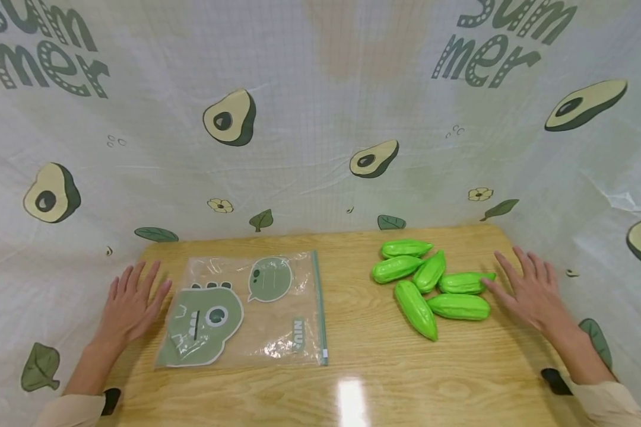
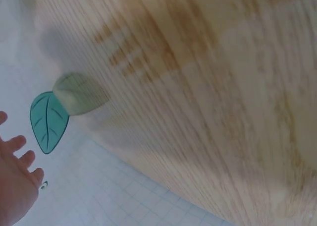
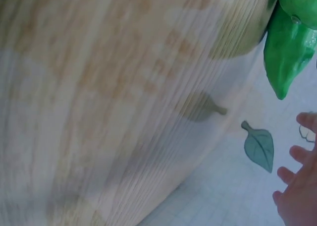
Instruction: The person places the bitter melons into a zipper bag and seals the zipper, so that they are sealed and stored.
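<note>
My left hand (image 1: 130,302) is at the left side of the table, fingers spread, beside a clear zip bag (image 1: 267,326). The bag lies flat, printed with a green one-eyed monster and a speech bubble; its green slider edge faces right. On the right lie several bright green, ridged, gourd-like vegetables (image 1: 416,309) in a loose cluster. My right hand (image 1: 531,293) is by the table's right edge with fingers spread. Its thumb appears close to the tip of one green vegetable (image 3: 290,52); whether they touch, I cannot tell. Neither hand holds anything.
The wooden table (image 1: 352,344) has a bright glare spot near its front. A pale curtain (image 1: 310,118) printed with avocados, leaves and lettering hangs behind and at both sides. Dark bands (image 1: 555,381) sit at both wrists near beige sleeves.
</note>
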{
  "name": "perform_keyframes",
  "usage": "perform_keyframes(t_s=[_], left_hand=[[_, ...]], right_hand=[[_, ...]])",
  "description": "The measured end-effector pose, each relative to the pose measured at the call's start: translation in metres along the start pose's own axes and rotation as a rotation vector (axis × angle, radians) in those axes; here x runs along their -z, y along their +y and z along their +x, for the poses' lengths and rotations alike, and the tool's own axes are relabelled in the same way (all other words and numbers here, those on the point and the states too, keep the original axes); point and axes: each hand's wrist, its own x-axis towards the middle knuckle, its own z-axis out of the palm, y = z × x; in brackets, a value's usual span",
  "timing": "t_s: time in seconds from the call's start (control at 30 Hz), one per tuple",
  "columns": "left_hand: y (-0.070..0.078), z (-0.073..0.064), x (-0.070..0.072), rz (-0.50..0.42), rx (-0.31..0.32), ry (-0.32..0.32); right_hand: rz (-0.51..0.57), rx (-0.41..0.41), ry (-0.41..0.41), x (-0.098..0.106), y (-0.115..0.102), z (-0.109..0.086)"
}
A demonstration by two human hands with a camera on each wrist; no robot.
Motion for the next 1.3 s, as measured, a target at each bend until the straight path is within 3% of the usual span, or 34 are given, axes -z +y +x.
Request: perform_keyframes(t_s=[0.17,0.47,0.63,0.9,1.3], left_hand=[[0.007,0.002,0.003,-0.026,0.026,0.031],[0.021,0.004,0.007,-0.057,-0.024,0.129],[0.033,0.005,0.010,-0.067,-0.044,0.171],[0.049,0.006,0.014,-0.101,-0.066,0.175],[0.078,0.004,0.022,-0.146,-0.027,0.049]], right_hand=[[0.029,0.072,0.079,0.001,-0.006,0.003],[0.067,0.257,0.323,0.002,-0.019,0.012],[0.044,0.320,0.387,0.002,-0.024,0.016],[0.068,0.341,0.393,0.003,-0.039,0.017],[0.135,0.333,0.370,0.005,-0.065,0.018]])
